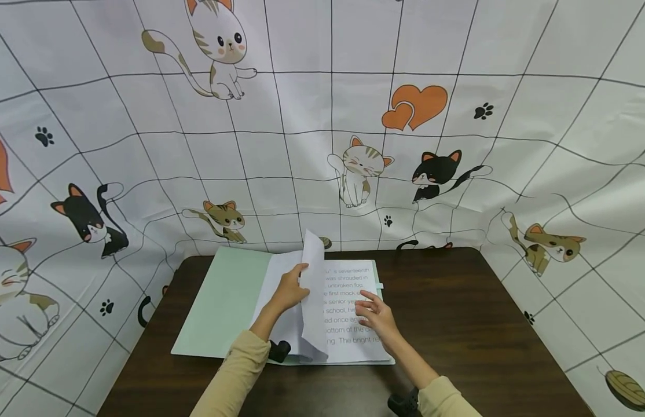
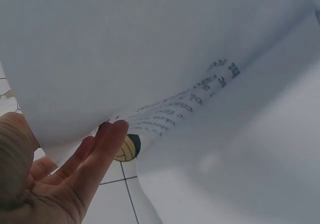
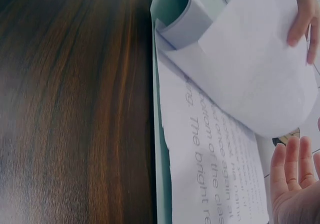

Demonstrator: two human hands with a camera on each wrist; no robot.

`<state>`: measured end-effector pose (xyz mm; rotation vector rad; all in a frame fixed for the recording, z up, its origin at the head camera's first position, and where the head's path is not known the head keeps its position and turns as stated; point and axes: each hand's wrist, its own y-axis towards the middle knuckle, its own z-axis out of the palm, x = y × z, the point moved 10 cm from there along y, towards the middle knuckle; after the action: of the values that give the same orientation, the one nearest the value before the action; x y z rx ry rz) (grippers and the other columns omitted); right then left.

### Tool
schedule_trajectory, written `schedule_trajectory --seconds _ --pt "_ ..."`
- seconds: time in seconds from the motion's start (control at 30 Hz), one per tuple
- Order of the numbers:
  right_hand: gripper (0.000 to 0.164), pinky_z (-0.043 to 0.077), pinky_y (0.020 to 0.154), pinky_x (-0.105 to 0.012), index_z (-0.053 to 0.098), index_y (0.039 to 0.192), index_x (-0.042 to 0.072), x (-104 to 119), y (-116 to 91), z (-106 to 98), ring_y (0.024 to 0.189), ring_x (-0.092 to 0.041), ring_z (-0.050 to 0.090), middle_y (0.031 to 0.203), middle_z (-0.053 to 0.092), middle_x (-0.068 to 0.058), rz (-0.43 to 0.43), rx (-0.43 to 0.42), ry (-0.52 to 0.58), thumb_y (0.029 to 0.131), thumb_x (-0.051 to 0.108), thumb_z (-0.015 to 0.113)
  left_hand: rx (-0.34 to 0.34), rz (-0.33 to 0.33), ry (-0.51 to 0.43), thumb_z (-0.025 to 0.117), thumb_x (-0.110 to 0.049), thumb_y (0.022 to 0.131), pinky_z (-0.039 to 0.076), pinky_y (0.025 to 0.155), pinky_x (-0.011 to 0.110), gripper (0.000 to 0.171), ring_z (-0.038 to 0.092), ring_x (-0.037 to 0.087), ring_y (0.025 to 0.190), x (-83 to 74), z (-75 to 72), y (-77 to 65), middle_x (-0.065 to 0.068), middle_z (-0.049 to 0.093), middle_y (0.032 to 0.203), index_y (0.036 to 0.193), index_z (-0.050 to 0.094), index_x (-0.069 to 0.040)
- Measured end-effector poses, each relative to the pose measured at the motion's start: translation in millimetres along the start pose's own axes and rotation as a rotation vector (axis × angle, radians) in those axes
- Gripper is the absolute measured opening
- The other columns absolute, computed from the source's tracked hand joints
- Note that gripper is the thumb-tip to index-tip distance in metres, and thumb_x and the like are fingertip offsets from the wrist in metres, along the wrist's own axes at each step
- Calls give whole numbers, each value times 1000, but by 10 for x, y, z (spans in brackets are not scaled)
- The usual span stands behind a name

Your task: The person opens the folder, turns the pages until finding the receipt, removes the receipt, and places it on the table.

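Note:
A book (image 1: 354, 353) with a pale green cover (image 1: 223, 301) lies spread on the dark table, large print on its right-hand page (image 1: 348, 318). One white page (image 1: 313, 301) stands raised and curved near the middle. My left hand (image 1: 287, 292) holds this page, thumb on one side and fingers on the other; in the left wrist view the fingers (image 2: 95, 166) reach under the sheet, where some print shows. My right hand (image 1: 377, 317) hovers over the printed page, fingers loosely spread and holding nothing. In the right wrist view, the lifted sheet (image 3: 250, 58) bows over the print.
The brown wooden table (image 1: 432, 301) extends around the book. A white cloth (image 1: 301, 104) with grid lines and cartoon cats hangs behind and at both sides. A small pale tab (image 1: 380, 286) sticks out at the book's right edge. Dark wrist devices (image 1: 403, 402) sit by the sleeves.

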<state>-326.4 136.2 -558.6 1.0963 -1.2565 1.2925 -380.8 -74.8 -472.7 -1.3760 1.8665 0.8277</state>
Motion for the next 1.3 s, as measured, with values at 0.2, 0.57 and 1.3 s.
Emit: schedule_trajectory --seconds 0.2,0.57,1.3 --pt "49 58 81 -38 50 138 2 -7 28 -81 90 -14 66 121 63 -25 -14 -19 -18 92 8 65 7 -18 -10 62 10 75 52 60 29 67 68 27 80 36 -82 -14 31 61 116 139 42 9" --pt "50 58 75 -30 46 140 -2 -20 101 -234 87 -11 68 118 65 -25 -10 -81 -51 93 7 63 7 -72 42 70 7 74 51 65 33 70 62 27 81 210 -365 -110 28 59 113 139 45 6" --pt "47 56 73 -27 47 138 -3 -53 214 -499 85 -8 62 115 66 -21 -47 -178 -130 95 11 62 -88 -150 146 72 4 74 47 92 56 59 54 46 114 768 -684 -314 35 56 127 130 53 9"
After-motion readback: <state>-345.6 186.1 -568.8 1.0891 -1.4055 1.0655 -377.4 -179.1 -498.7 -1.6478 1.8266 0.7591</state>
